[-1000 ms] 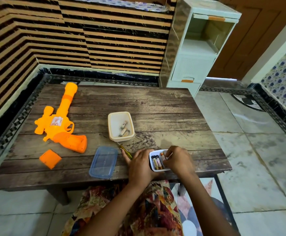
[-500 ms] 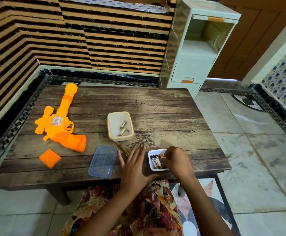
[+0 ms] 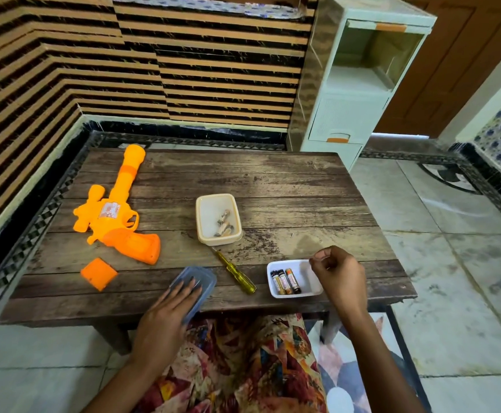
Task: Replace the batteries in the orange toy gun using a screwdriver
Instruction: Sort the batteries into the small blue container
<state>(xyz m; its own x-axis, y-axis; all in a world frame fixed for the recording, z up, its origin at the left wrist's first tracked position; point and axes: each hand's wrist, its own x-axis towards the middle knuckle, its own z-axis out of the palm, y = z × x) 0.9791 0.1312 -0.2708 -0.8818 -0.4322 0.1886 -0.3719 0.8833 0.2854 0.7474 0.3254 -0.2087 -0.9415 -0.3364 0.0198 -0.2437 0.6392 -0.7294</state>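
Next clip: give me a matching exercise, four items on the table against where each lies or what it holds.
1 screwdriver
2 blue lid
3 white tray
4 orange cover

A holds three batteries
B under the left hand
C loose beside the toy gun
D between lid and tray

Pairs: 1-D, 2-B, 3-A, 4-C
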